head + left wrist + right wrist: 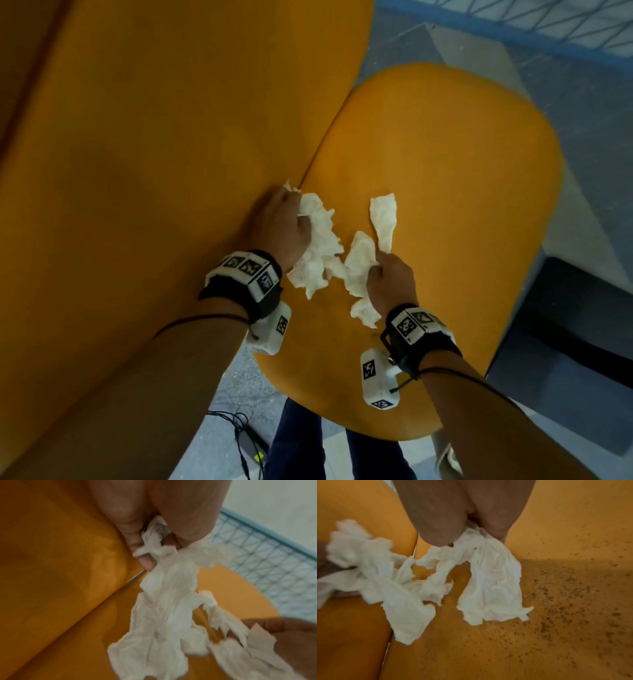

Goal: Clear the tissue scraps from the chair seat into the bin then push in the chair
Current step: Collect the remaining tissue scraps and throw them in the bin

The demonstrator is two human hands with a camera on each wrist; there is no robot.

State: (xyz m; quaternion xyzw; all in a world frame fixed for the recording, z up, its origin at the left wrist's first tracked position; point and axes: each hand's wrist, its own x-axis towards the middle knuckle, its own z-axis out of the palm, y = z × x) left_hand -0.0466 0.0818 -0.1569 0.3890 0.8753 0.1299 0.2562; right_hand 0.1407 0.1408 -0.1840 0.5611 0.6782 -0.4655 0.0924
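White crumpled tissue scraps (318, 246) hang over the orange chair seat (462, 192). My left hand (286, 226) grips one bunch of tissue (164, 601) near the crease where the seat meets the orange backrest (154, 154). My right hand (390, 281) pinches other tissue strips (383, 216), which hang from its fingers (494, 524) just above the seat (556, 615). The two bunches (373, 566) touch in the middle. No bin shows clearly in any view.
A blue wire mesh basket (548, 20) stands beyond the seat's far edge, also in the left wrist view as a basket (267, 555). A dark box (582, 325) lies on the floor at right. Cables and a black adapter (250, 445) lie on the floor by my legs.
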